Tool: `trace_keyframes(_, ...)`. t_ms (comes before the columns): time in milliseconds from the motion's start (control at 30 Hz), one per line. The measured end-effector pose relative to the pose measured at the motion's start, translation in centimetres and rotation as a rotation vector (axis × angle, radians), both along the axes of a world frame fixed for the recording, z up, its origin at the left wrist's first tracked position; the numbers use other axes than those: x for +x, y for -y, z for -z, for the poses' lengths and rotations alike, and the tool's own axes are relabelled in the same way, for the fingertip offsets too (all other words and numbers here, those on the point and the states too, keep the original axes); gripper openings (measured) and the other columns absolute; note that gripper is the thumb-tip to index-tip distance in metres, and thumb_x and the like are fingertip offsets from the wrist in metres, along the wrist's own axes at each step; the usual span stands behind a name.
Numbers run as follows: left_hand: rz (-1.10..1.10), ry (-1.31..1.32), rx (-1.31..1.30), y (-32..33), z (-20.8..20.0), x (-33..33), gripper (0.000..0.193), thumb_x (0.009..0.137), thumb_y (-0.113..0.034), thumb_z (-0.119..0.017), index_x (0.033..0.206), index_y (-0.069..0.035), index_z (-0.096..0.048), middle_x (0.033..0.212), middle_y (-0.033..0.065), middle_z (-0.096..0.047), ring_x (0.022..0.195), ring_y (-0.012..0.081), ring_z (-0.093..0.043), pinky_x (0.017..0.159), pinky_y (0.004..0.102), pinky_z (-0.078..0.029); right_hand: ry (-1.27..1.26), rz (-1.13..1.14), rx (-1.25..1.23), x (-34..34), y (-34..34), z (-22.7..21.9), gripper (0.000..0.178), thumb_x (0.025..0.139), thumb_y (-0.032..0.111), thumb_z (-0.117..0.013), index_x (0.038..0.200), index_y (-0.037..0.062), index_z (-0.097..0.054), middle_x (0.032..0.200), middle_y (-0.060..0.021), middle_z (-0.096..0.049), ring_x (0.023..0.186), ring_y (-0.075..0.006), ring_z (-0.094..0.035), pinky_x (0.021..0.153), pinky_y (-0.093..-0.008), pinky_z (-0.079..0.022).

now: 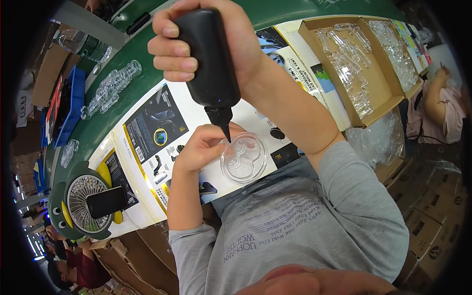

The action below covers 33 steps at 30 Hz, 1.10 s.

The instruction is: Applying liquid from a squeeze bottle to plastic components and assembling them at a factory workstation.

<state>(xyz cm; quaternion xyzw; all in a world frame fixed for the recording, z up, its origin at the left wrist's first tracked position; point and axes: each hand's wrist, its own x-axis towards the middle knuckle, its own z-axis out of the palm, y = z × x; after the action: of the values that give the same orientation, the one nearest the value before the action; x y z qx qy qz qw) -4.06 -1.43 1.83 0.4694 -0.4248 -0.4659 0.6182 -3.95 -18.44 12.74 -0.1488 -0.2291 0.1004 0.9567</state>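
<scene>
My right hand [173, 51] is wrapped round a black squeeze bottle [212, 61], tipped with its narrow nozzle pointing down. The nozzle's tip comes down at the near-left rim of a clear round plastic piece [244, 169]; whether it touches cannot be made out. My left hand [200, 147] pinches that piece at its left edge, its fingers partly hidden behind the bottle's tip. Inside the round rim, curved clear shapes show. Under both hands lies a white printed cardboard sheet [140, 142].
To the right stands an open cardboard box [386, 93] with clear plastic parts. Clear parts [112, 88] lie on the green table [147, 59] at left, near a blue tray [73, 105]. A green fan [81, 201] with a black phone [106, 202] stands left. Other people sit at both sides.
</scene>
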Motion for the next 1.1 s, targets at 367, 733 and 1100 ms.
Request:
trace_keyframes(367,-0.011,0.019,0.013,-0.1,0.8,-0.1,0.045,0.077,-0.034,-0.069,0.101,0.004,-0.065,0.096,0.0192,-0.064,0.092,0.0282,-0.059,0.081,0.0373,-0.044,-0.030,0.097,-0.171,0.7,-0.3,0.6,0.031,0.081,0.031,-0.040,0.067,0.0044,-0.050,0.055,-0.0058,-0.046,0.046,-0.0156,-0.043,0.045,-0.0280,-0.039)
trace_keyframes(733,-0.010,-0.032,0.060,-0.2,0.8,-0.1,0.044,0.079,-0.034,-0.067,0.101,0.005,-0.064,0.096,0.0192,-0.063,0.091,0.0286,-0.060,0.079,0.0370,-0.045,-0.055,0.112,-0.171,0.8,-0.6,0.6,0.031,0.080,0.030,-0.040,0.068,0.0041,-0.052,0.056,-0.0056,-0.046,0.046,-0.0161,-0.044,0.045,-0.0283,-0.039)
trace_keyframes(1100,0.026,-0.079,-0.039,-0.1,-0.2,0.6,0.039,0.079,-0.023,-0.068,0.108,0.003,-0.062,0.102,0.0151,-0.063,0.094,0.0230,-0.060,0.082,0.0320,-0.046,-0.036,0.193,0.062,0.4,1.0,-0.1,0.038,0.091,0.041,-0.038,0.075,0.0072,-0.046,0.060,-0.0047,-0.045,0.052,-0.0164,-0.047,0.050,-0.0281,-0.043)
